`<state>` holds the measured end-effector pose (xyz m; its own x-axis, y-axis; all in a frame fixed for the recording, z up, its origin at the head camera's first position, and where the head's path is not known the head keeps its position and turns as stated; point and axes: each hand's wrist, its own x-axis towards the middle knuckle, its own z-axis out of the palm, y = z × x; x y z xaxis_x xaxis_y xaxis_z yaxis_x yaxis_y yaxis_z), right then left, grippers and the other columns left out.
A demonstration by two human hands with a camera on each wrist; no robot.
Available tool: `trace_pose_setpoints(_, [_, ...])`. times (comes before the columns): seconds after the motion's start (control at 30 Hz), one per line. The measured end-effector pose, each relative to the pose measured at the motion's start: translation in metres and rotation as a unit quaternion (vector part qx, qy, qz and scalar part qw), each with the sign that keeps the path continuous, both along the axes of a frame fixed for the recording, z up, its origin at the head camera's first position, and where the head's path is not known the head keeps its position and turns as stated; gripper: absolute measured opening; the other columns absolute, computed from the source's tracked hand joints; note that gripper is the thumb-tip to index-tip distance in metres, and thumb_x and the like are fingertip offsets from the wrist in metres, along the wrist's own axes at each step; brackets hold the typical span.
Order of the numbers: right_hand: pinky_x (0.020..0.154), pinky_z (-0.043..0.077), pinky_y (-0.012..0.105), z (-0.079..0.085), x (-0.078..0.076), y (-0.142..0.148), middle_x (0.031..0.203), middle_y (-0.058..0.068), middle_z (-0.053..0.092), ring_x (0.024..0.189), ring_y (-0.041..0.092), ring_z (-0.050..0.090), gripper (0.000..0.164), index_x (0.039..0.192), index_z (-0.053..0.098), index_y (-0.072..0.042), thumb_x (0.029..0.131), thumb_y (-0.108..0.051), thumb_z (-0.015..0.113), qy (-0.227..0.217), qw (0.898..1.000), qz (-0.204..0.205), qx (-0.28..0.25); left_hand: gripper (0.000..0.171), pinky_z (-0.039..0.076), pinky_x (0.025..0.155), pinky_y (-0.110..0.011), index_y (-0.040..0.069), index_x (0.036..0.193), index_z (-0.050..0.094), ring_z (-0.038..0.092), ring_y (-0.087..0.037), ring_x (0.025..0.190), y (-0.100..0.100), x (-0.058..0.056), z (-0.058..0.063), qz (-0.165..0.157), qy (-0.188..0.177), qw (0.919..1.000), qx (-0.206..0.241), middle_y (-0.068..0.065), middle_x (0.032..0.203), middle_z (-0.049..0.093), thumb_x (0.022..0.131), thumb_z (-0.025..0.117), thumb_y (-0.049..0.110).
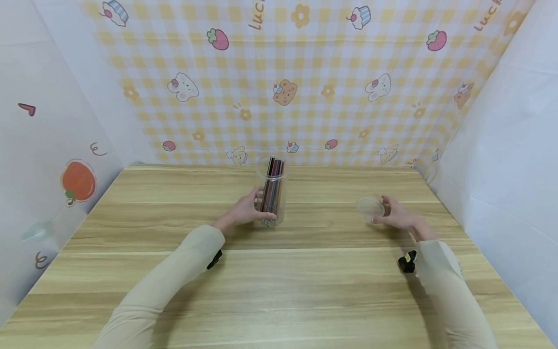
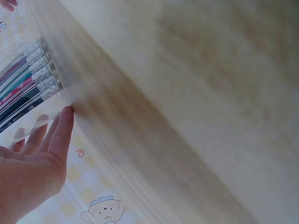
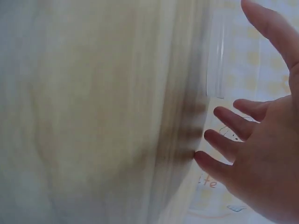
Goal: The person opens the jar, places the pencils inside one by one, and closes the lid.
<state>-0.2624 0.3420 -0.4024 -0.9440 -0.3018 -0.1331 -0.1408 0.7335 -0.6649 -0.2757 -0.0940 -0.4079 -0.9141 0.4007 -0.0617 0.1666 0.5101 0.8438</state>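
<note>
A tall clear plastic jar (image 1: pixel 281 206) of dark and coloured pencils (image 1: pixel 272 189) stands toward the back middle of the table. Silver-banded pencil ends (image 2: pixel 46 74) point down at its base. My left hand (image 1: pixel 246 209) holds the jar low on its left side, thumb across the front and fingers behind. In the left wrist view, that hand's lowest fingertip meets the tabletop. Off to the right, a round clear plastic piece like a lid or shallow cup (image 1: pixel 368 207) lies beside my right hand (image 1: pixel 398 215). That hand's thumb and fingers are spread around its near edge.
The wood-grain table (image 1: pixel 296 291) ends at a yellow checked backdrop (image 1: pixel 261 63) close behind the jar. White sheets (image 1: pixel 501 135) close off both sides. Black wrist straps (image 1: pixel 407 261) sit under the sleeves.
</note>
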Motion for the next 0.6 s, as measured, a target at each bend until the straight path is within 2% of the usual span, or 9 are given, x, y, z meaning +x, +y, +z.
trace_pose_setpoints(0.17, [0.093,0.021,0.058,-0.0038,-0.0034,-0.003,0.123,0.043,0.024,0.111,0.052,0.028,0.096,0.126,0.011,0.023,0.072,-0.028,0.072,0.023,0.998,-0.003,0.057,0.097,0.031,0.095,-0.044,0.014,0.135,0.023,0.043,-0.029,0.111,0.0008,0.0002,0.0005,0.003,0.003,1.0,0.004,-0.016,0.127,0.041,0.06,0.079,0.04])
trace_pose_setpoints(0.33, [0.092,0.025,0.058,-0.0037,-0.0058,-0.0077,0.122,0.042,0.027,0.11,0.051,0.03,0.093,0.125,0.019,0.023,0.072,-0.034,0.071,0.033,0.994,-0.01,0.099,0.096,0.031,0.095,-0.043,0.015,0.135,0.023,0.043,-0.029,0.111,0.0018,-0.0001,0.0006,0.006,0.001,1.0,0.001,-0.016,0.127,0.041,0.061,0.078,0.039])
trace_pose_setpoints(0.6, [0.089,0.028,0.059,-0.0046,-0.0069,-0.0095,0.121,0.039,0.027,0.107,0.049,0.031,0.089,0.127,0.024,0.017,0.073,-0.038,0.07,0.027,0.992,-0.025,0.12,0.097,0.03,0.096,-0.044,0.014,0.136,0.021,0.042,-0.031,0.112,0.0015,0.0004,0.0015,0.002,0.001,1.0,-0.002,-0.018,0.128,0.04,0.062,0.078,0.038])
